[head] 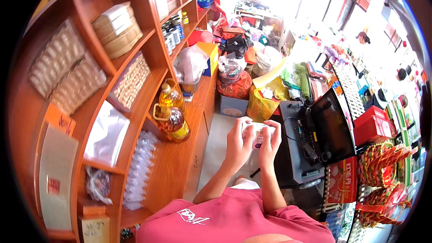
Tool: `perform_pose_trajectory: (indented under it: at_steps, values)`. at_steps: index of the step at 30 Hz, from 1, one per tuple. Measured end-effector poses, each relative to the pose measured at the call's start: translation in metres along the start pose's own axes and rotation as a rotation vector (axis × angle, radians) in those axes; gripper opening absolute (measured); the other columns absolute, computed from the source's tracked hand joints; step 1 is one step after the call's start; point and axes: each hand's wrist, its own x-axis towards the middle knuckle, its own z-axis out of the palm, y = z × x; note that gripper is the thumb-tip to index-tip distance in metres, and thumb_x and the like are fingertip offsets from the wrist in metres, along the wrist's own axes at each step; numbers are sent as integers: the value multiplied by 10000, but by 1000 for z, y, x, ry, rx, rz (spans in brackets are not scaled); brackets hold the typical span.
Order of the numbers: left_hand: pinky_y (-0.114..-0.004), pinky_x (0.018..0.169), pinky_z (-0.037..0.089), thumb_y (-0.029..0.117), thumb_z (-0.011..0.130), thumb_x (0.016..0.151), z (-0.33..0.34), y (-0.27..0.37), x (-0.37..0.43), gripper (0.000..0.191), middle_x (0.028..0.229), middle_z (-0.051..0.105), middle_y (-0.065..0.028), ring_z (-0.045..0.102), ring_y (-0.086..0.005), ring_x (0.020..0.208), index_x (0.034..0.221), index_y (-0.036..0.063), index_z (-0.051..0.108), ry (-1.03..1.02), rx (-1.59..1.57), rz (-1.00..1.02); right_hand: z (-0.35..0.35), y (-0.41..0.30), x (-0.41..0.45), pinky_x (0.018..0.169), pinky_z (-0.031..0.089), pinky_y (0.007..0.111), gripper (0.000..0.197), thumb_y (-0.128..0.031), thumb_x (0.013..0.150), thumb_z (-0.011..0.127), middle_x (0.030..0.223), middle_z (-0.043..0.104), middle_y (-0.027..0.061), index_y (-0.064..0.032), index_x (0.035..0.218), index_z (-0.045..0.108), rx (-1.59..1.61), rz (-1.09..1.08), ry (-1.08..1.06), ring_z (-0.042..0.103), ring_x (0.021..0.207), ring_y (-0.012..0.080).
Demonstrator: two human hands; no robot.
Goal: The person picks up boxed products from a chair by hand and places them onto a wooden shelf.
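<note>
Between my two hands is a small white box (258, 134) with printed writing and a dark purple patch. My left hand (238, 140) grips its left end, the thumb lying across the near face. On the opposite end, my right hand (271, 141) holds it the same way, with fingers curled over the top edge. The box is held out in front of my red shirt (236, 216), above the pale tiled floor (212, 148). Its far side is hidden from me.
At left stands a wooden shelf unit (158, 74) with oil bottles (177, 128) on its counter. Bags, a yellow plastic bag (266, 99) and a grey box (233, 105) crowd the floor ahead. A black monitor (332, 128) and woven baskets (376, 165) are at right; people (362, 49) are farther off.
</note>
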Motion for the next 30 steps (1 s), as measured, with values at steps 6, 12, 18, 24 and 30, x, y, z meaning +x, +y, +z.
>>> perform_pose_trajectory:
  at_steps: [6,12,18,24,30]
  values:
    - [-340,667,508,92,548,930,14,-65,86,167,882,616,-173,652,-274,768,1062,-2,510,110,73,89,30,54,95,704,436,226,133,-39,925,527,917,555,39,2,1051,531,-38,-31,-82,516,801,77]
    - [-318,697,502,81,520,946,38,-92,190,183,916,599,-140,618,-196,786,1107,-5,501,210,99,72,64,91,211,705,405,210,138,-19,921,511,912,550,30,7,1055,533,25,-33,-173,487,782,57]
    - [-329,711,493,98,521,950,59,-128,298,185,898,602,-144,614,-222,807,1097,-14,504,283,184,154,100,115,324,705,451,243,134,-28,904,548,868,594,80,18,1030,541,75,-65,-198,548,805,101]
    - [-336,690,487,100,521,949,47,-193,363,175,889,597,-150,614,-234,793,1079,-16,508,406,219,22,147,176,390,720,414,208,84,-49,928,516,912,553,28,-10,1001,530,105,97,-370,499,819,64]
    - [-349,753,476,105,519,951,23,-241,431,199,922,600,-168,602,-265,846,1101,-24,502,430,345,-11,200,227,449,675,400,208,79,-33,923,508,874,535,12,-13,998,526,51,69,-417,469,755,61]
